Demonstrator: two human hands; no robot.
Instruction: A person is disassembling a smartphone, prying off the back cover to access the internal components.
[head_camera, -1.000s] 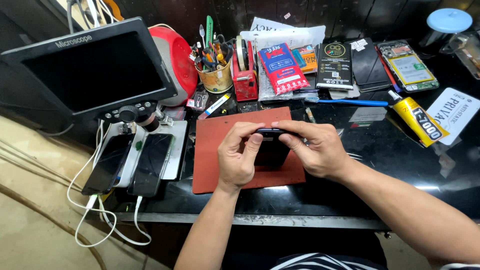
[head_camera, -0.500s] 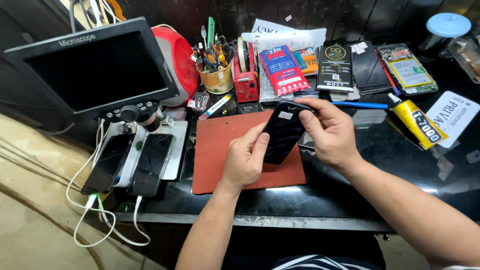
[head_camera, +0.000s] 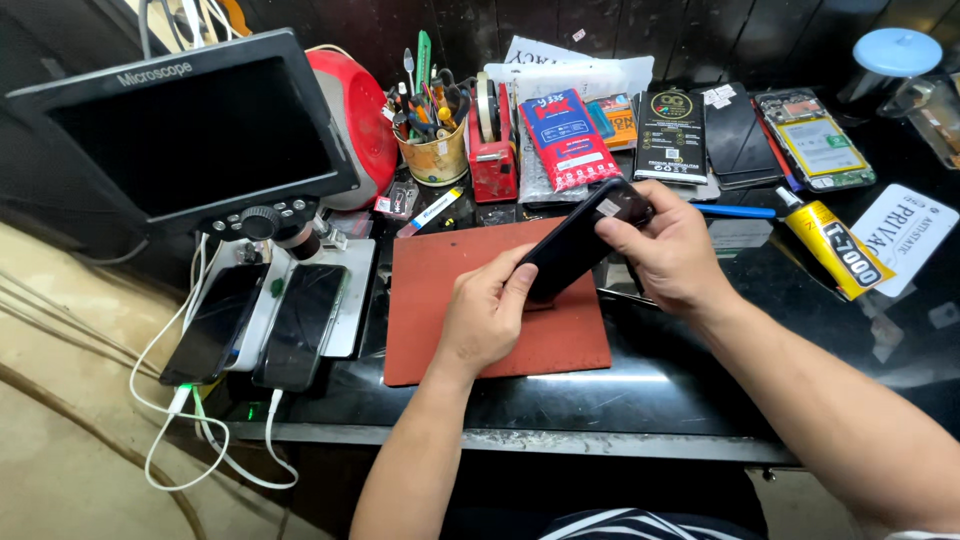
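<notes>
Left hand (head_camera: 487, 318) and right hand (head_camera: 668, 250) grip slim black phone (head_camera: 578, 243) endwise, tilted above red rubber mat (head_camera: 440, 300); recommend even edge pressure.

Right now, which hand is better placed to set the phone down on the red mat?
Probably the left hand: it grips the lower end of the black phone directly over the red mat. The right hand holds the raised upper end, beyond the mat's far edge.
</notes>
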